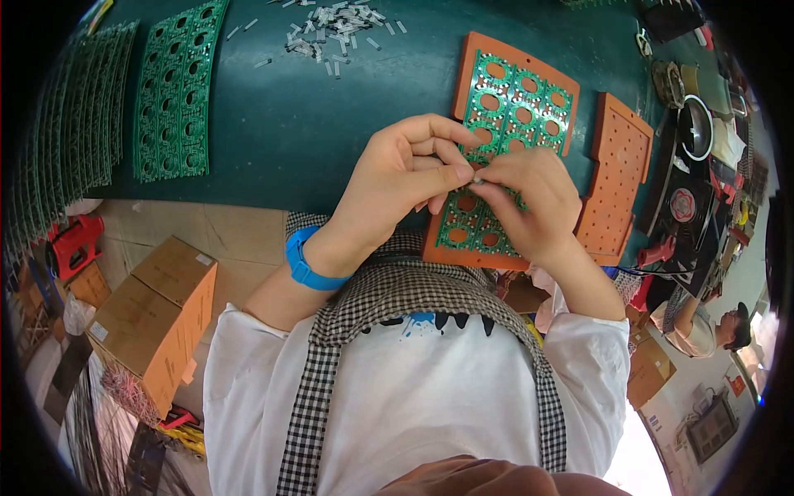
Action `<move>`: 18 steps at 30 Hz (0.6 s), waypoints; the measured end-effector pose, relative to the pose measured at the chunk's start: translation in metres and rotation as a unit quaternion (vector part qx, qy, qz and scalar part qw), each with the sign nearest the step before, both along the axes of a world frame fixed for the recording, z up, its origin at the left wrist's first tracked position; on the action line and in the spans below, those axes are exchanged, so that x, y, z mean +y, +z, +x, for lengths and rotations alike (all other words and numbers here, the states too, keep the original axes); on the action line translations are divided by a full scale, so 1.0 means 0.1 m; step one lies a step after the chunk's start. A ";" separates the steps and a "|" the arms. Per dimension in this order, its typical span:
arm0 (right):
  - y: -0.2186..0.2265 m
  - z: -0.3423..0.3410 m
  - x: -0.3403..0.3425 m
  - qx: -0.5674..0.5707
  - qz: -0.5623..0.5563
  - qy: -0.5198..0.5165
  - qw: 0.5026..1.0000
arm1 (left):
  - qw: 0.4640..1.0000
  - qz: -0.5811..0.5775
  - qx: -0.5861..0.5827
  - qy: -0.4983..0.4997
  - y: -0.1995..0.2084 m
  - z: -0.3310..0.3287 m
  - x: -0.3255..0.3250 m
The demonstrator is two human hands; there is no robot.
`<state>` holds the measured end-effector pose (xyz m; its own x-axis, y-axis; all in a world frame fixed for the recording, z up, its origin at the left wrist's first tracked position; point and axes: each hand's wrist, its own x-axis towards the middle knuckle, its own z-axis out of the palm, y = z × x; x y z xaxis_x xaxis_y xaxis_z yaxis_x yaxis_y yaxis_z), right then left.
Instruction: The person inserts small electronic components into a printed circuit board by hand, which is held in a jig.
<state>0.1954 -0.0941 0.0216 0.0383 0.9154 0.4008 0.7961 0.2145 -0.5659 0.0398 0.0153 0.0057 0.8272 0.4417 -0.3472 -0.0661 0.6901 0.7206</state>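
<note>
My left hand (405,169), a blue band on its wrist, and my right hand (533,198) meet fingertip to fingertip over a green circuit board panel (523,114). Between the fingertips is a tiny pale piece (476,180), too small to name. The right thumb and forefinger pinch at it; the left thumb presses there too, with the left forefinger stretched above. The panel, with rows of large round holes, lies in an orange-brown tray (474,51). My hands hide part of its middle.
Small clear-and-black parts (339,29) lie heaped at the table's far side. Another green panel (175,91) lies left, beside a row of stacked panels (74,116). A second orange-brown plate (614,165) with small holes is at right. Cardboard boxes (157,306) stand below left; another person (703,326) is at far right.
</note>
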 end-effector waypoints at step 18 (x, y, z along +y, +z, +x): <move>-0.03 0.04 -0.16 0.027 -0.159 0.003 0.987 | 0.612 0.680 0.380 0.135 -0.24 -0.20 0.64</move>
